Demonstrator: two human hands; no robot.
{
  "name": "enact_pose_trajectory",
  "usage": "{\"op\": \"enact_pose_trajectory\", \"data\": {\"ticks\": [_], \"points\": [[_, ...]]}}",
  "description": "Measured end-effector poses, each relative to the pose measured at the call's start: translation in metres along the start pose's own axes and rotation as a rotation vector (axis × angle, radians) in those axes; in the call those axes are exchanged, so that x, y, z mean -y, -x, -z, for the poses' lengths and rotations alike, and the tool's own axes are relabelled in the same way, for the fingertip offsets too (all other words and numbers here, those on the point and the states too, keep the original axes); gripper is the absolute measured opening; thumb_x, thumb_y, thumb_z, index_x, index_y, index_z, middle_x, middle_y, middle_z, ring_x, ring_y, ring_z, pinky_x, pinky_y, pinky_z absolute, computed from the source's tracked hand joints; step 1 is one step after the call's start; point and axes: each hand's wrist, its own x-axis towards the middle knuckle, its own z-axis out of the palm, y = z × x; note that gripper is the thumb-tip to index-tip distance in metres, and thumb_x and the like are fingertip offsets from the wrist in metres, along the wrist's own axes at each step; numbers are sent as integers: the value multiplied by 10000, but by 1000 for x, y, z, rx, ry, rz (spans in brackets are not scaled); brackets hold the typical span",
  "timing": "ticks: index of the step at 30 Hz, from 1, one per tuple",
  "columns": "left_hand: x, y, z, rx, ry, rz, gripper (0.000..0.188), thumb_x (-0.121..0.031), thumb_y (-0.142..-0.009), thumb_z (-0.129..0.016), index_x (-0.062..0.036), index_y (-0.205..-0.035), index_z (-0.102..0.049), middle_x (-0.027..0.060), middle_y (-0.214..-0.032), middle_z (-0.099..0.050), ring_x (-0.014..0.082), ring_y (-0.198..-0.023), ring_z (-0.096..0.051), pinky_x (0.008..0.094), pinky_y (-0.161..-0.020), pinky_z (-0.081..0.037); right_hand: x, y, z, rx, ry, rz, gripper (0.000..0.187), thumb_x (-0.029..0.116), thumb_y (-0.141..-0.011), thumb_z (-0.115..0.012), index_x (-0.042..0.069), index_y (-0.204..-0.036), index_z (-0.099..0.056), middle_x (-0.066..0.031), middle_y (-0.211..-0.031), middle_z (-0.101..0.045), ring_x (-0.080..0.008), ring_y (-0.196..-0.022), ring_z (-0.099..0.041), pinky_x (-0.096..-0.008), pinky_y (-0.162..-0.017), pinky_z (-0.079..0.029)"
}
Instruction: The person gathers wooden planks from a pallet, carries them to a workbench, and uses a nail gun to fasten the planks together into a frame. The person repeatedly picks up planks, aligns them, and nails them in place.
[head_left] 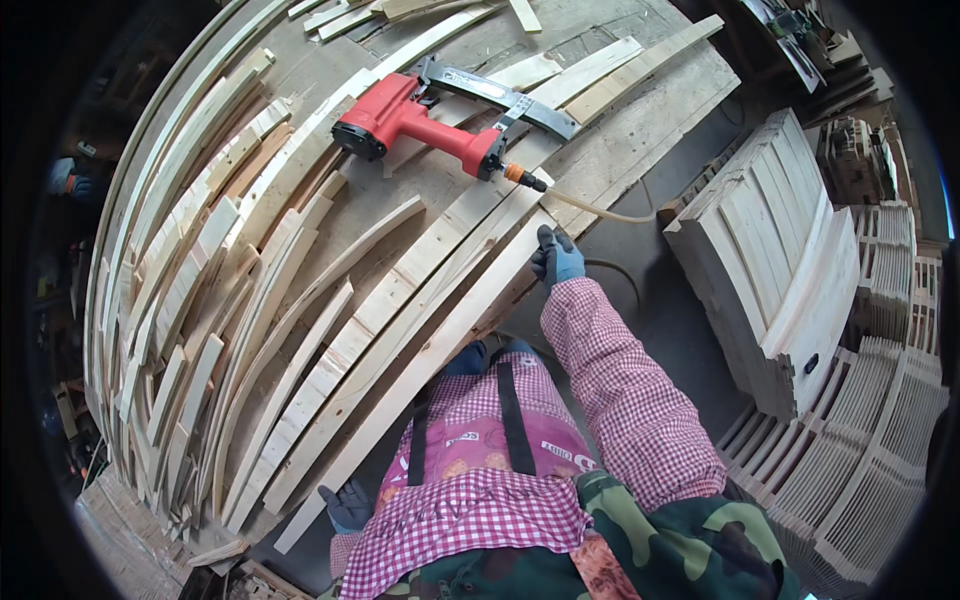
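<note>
A long pale wooden board (440, 350) lies slantwise along the near edge of the workbench. My right hand (557, 257), in a blue-grey glove, is closed round its far right end. Down at the near left end, my left hand (348, 507) is gloved too, and its fingers bend against the board's edge; part of that grip is hidden. Alongside the board lie other long wooden strips (400, 290). Past my right hand, a red pneumatic nail gun (415, 120) rests on the planks, its hose (600, 212) running off to the right.
Many curved wooden strips (215, 215) crowd the left of the workbench (690, 130). Assembled wooden panels (770, 230) stand on the right, with stacks of curved slats (850, 450) below them. Beyond the bench edge, the hose hangs in a loop.
</note>
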Motion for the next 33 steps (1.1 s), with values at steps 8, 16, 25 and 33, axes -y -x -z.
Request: {"op": "enact_pose_trajectory", "data": {"ticks": [8,16,25,33], "points": [[14,-33,-51,7,-1,-71,344,-352,-905,-523,-92,-1126,-569,47,-1152,-605,195,-1099,-539,370,-949,-452,42,-43,-23,-124,-93,43,181,213,-850,-632,46,-916,-612,-32,-607,-546,-104,-455,-508,-237,-371,-411],[-17,-57,-41,-173,-44,-194,353,-374,-891,-543,-96,-1104,-584,45,-1122,-620,183,-1041,-569,318,-879,-489,40,-52,-18,104,280,120,219,303,-852,-627,94,-901,-588,-41,-658,-603,-100,-465,-527,-231,-390,-410],[0,-71,-107,-672,-400,-191,488,-465,-861,-561,-26,-1075,-569,80,-1039,-631,187,-985,-578,317,-821,-503,55,-52,-24,42,114,8,304,275,-750,-747,72,-696,-527,8,-527,-481,-89,-419,-440,-239,-361,-344],[82,-83,-227,-136,-1791,-892,240,-106,-870,-571,-16,-1088,-526,87,-1022,-550,188,-899,-530,311,-787,-439,41,-64,-23,64,-61,107,319,214,-709,-781,63,-641,-508,-28,-534,-512,-101,-471,-458,-252,-435,-384]]}}
